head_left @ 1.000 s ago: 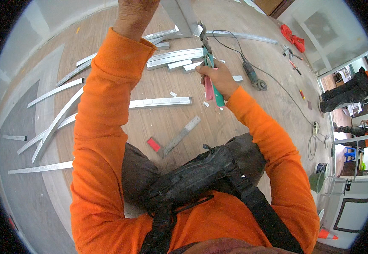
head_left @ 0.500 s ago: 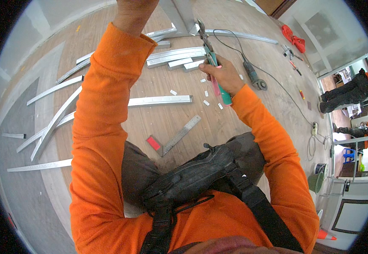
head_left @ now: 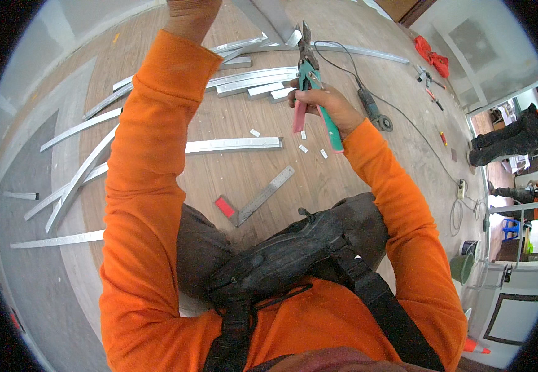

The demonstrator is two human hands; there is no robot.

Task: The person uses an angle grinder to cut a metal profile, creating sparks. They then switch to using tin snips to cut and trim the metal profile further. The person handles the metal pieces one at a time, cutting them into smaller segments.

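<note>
My right hand (head_left: pixel 336 106) is wrapped round a pair of tin snips (head_left: pixel 308 73) with one green and one pink handle. The handles are spread, and the jaws point up beside the end of a wide grey metal channel (head_left: pixel 267 18). I cannot tell whether the jaws touch it. At the upper edge is my left hand (head_left: pixel 193 17), its fingers cut off by the frame, so their grip is hidden. The channel comes down from that same edge, to the right of this hand.
Metal studs (head_left: pixel 235 145) lie about the floor, with a short stack (head_left: pixel 256 80) ahead. A try square (head_left: pixel 259 201) is before my knees. An angle grinder (head_left: pixel 374 110) with its cord, small white offcuts (head_left: pixel 303 149) and a red bag (head_left: pixel 431 57) lie right. Other people (head_left: pixel 516 139) stand far right.
The snips have turned more upright and their handles have spread apart. My right hand has shifted slightly right. My left hand has moved a little left and up.
</note>
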